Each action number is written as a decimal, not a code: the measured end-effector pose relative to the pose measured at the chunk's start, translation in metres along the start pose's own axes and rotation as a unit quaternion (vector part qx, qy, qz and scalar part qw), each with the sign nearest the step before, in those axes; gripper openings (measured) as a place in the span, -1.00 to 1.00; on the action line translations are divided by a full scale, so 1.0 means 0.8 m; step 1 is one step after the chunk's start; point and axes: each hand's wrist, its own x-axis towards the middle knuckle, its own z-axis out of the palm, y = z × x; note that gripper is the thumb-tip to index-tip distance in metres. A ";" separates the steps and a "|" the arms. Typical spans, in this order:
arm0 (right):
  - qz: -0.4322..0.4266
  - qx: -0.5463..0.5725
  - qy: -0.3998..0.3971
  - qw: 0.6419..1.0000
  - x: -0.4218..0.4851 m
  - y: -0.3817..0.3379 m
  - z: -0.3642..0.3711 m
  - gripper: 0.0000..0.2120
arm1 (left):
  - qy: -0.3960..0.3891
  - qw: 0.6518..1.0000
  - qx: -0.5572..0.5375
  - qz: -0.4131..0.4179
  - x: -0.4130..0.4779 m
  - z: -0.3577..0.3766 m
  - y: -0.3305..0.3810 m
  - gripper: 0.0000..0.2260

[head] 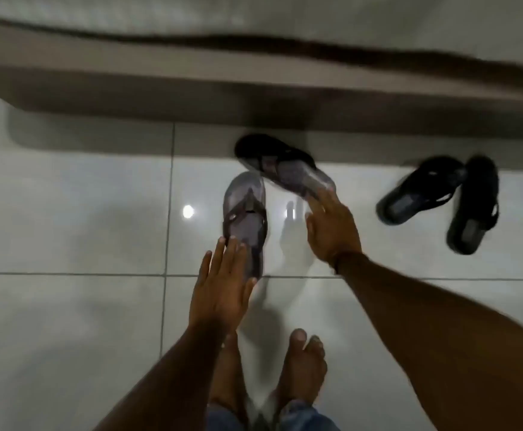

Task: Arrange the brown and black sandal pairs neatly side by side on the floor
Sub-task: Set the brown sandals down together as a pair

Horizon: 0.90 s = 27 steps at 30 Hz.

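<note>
Glossy floor tiles [67,213] blur; your left hand [223,287], fingers spread, covers one brown sandal's [244,209] heel, right hand [331,231] open beside the other [285,169]. Black sandals [440,197] lie right.

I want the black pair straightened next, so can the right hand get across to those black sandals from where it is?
Probably yes. The right hand lies open by the angled brown sandal, and only bare floor separates it from the black sandals.
</note>
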 end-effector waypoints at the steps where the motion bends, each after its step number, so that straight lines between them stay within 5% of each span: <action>1: -0.006 -0.001 0.003 1.000 0.025 0.009 0.020 -0.49 | -0.001 1.000 -0.009 -0.005 0.017 0.025 -0.005 -0.36; 5: 0.060 -0.013 0.020 0.998 0.092 0.029 0.080 -0.47 | 0.029 0.995 -0.039 -0.082 0.073 0.089 -0.018 -0.37; 16: 0.234 0.006 0.054 0.971 -0.012 -0.070 0.161 -0.46 | 0.092 0.992 -0.026 -0.085 0.157 0.064 -0.050 -0.37; 27: 0.256 0.029 0.026 0.966 -0.020 -0.098 0.170 -0.40 | 0.070 0.993 -0.031 -0.092 0.151 0.066 -0.028 -0.30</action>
